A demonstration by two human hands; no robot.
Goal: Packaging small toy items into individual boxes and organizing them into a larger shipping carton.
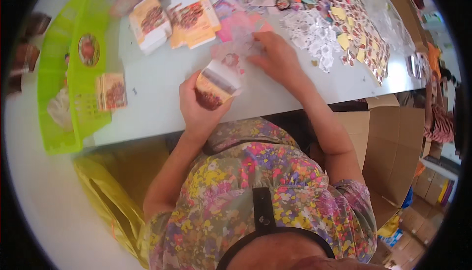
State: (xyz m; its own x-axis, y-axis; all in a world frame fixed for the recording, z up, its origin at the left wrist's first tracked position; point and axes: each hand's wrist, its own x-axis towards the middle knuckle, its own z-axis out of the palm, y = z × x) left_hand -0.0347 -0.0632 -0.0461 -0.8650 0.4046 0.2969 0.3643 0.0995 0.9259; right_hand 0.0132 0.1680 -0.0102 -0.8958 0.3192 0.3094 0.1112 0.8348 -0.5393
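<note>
One orange-and-white packet [216,84], brown-printed.

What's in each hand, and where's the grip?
The left hand grips a small orange packet by its lower left end. The right hand holds nothing; it rests flat on pale pink sheets on the table.

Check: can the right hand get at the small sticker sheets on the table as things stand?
Probably yes: the right hand already rests on the pale sticker sheets, nothing between. The left hand holds a small packet.
</note>
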